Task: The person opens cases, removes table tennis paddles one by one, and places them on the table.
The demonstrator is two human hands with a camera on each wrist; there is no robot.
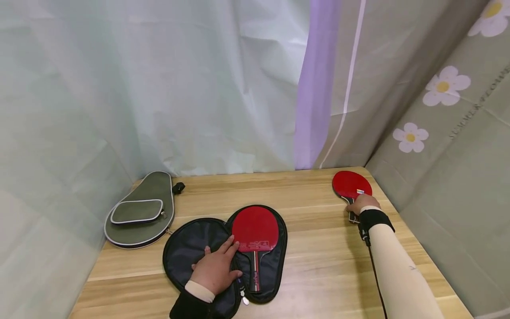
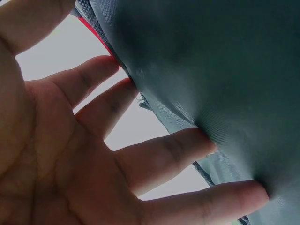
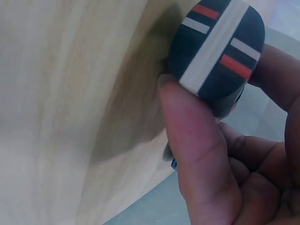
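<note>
My left hand (image 1: 217, 270) lies with spread fingers on the black paddle case (image 1: 191, 241), whose two halves are unfolded; in the left wrist view the fingertips press into its dark fabric (image 2: 211, 70). A red table tennis paddle (image 1: 255, 226) rests in the case's right half, handle toward me. At the table's far right, my right hand (image 1: 363, 204) grips the handle of a second red paddle (image 1: 350, 182), its blade pointing away. The butt of that handle (image 3: 215, 47), black with white and red stripes, shows between thumb and fingers in the right wrist view.
A grey-green paddle case (image 1: 141, 212) with a small zipped pocket and white piping lies at the table's left. Curtains (image 1: 207, 88) hang behind the wooden table (image 1: 318, 266) and along its sides. A cable (image 1: 376, 274) runs along the right forearm.
</note>
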